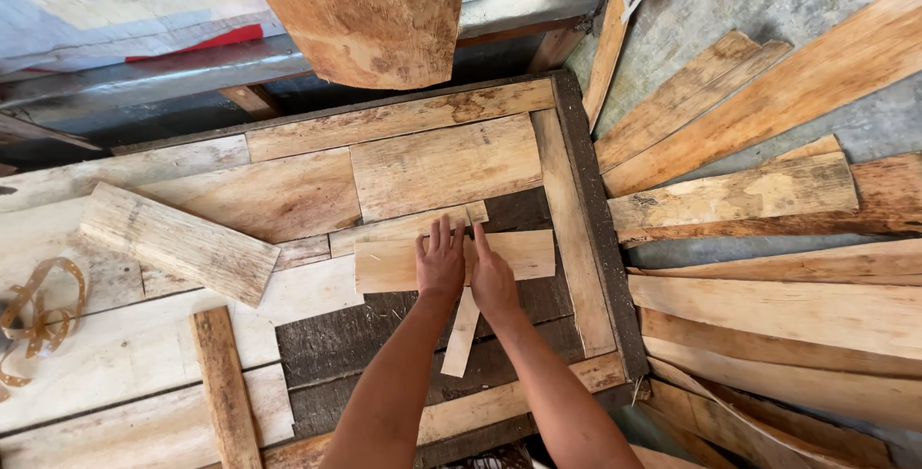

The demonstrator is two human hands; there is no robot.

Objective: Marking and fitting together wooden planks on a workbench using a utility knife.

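Observation:
Both my hands rest flat, side by side, on a pale rectangular wood board (523,253) that lies across the middle of a wooden frame (576,210). My left hand (441,263) presses the board's centre with fingers stretched forward. Touching it on the right, my right hand (493,282) lies on the same board, fingers pointing forward. Under my hands a thin pale slat (459,344) runs toward me over dark planks. A larger light board (444,164) fills the frame just beyond.
A loose plank (178,241) lies tilted at the left, and a narrow strip (224,387) near the front left. Several long planks (768,191) fan out on the concrete floor at the right. A big rough slab (370,13) hangs at the top. Coiled strap (38,320) lies far left.

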